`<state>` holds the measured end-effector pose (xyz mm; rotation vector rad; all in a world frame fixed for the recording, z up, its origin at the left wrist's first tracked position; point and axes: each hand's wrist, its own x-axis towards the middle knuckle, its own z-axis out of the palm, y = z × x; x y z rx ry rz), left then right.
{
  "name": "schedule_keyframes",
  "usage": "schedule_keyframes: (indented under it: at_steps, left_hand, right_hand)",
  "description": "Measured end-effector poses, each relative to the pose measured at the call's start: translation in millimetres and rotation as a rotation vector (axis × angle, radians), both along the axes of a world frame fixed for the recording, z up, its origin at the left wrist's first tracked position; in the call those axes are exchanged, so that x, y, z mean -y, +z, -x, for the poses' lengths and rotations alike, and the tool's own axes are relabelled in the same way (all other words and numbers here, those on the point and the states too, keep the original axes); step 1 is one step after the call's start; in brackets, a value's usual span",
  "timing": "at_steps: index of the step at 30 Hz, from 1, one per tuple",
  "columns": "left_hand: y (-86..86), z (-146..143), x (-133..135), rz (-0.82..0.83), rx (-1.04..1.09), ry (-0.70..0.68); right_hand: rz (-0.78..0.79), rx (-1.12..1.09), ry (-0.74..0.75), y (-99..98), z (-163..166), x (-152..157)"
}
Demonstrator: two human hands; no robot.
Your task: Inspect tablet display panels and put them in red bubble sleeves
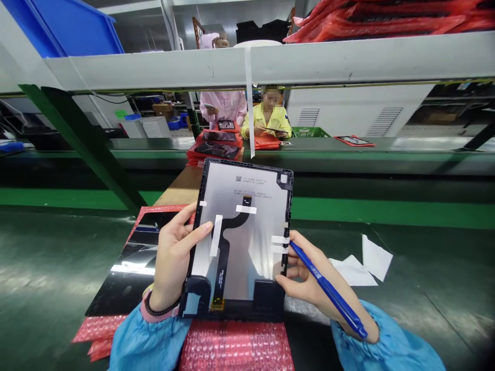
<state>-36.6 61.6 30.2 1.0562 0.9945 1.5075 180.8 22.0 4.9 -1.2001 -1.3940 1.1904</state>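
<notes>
Between my two hands, a tablet screen panel [247,263] is held up with its silver back toward me. A black flex cable [223,257] runs down it, and strips of white tape [216,236] are stuck on the back and sides. My left hand [174,252] grips the left edge, thumb lying on the back. At the right edge my right hand [309,270] pinches the frame. A blue pen [328,291] is also tucked in that hand, its tip by the panel's edge and its barrel lying over the wrist.
Red bubble wrap [235,348] lies beneath the panel. Left of it, a dark glossy screen [124,273] rests on more red wrap. White paper pieces [361,265] lie right. A shelf beam [348,59] crosses above. Two people work beyond, near stacked red-wrapped panels [214,147].
</notes>
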Motion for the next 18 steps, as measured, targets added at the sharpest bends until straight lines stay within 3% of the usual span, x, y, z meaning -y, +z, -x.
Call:
schedule_keyframes:
  at_steps: [6, 13, 16, 18]
  left_hand:
    - [-0.6, -1.7, -0.6, 0.014, 0.003, -0.012]
    - [-3.4, 0.8, -3.6, -0.007, 0.003, -0.022]
    - [-3.3, 0.1, -1.7, -0.041, -0.016, 0.011]
    - [-3.6, -1.5, 1.4, -0.077, -0.053, 0.035]
  right_hand:
    - [-0.004, 0.048, -0.042, -6.8, 2.5, -1.0]
    - [-0.031, -0.111, 0.049, -4.6, -8.5, 0.8]
    - [-0.059, -0.146, -0.007, -3.2, -21.6, -1.8]
    - [-0.083, -0.202, -0.123, -1.4, -29.5, -3.6]
